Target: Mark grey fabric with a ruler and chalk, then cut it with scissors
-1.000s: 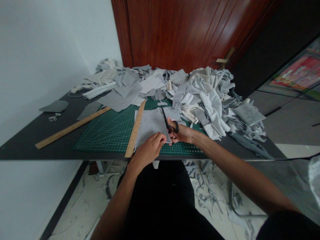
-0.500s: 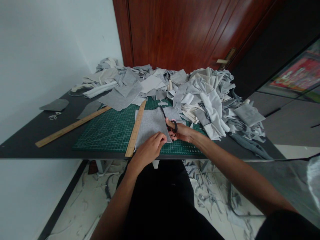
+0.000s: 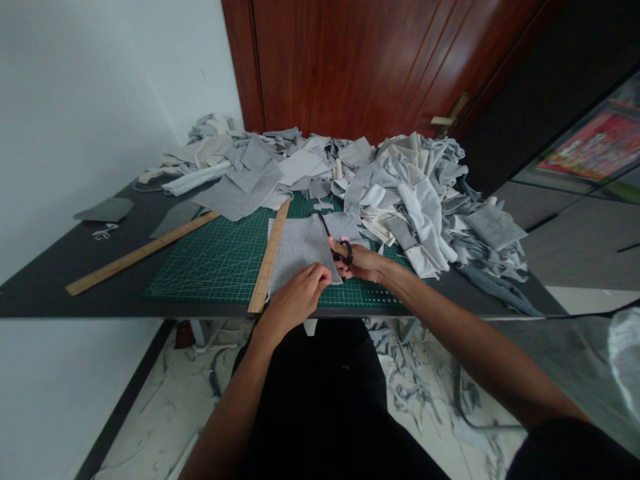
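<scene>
A piece of grey fabric (image 3: 299, 246) lies on the green cutting mat (image 3: 215, 260) in front of me. My left hand (image 3: 309, 283) is closed in a pinch on the fabric's near right corner. In my right hand (image 3: 357, 261) is a pair of black-handled scissors (image 3: 346, 252), gripped by the handles. Their dark blades point away from me and lie along the right part of the fabric. A wooden ruler (image 3: 270, 260) rests across the fabric's left edge.
Another wooden ruler (image 3: 143, 257) lies at the left of the dark table (image 3: 40, 287). Heaped fabric scraps (image 3: 415, 193) line the back and right. A grey fabric piece (image 3: 105, 210) sits at far left, with small white loops near it. Scraps litter the floor (image 3: 135, 413).
The whole view has shifted slightly. Both hands, the scissors and the fabric keep nearly the same places relative to each other.
</scene>
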`<state>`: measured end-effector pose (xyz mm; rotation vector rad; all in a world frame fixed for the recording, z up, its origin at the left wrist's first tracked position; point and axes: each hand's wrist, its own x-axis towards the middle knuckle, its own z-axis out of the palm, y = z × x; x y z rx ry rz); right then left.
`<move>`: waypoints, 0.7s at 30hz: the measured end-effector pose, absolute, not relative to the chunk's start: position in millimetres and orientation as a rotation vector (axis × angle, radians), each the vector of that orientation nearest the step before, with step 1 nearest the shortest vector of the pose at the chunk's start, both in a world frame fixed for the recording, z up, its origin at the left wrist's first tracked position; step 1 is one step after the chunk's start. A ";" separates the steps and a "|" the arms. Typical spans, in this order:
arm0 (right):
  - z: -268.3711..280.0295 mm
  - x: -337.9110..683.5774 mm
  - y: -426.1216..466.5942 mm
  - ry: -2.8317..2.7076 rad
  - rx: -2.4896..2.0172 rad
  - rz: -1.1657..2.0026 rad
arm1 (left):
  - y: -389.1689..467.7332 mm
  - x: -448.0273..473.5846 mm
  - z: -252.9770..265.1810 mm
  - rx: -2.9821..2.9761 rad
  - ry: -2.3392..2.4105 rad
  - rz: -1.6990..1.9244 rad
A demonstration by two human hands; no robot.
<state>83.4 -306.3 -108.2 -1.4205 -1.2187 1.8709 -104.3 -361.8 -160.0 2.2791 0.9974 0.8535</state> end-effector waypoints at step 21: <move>-113.4 77.6 -306.3 -1.268 -1.468 1.745 | -359.6 -103.3 -158.9 2.228 0.983 0.865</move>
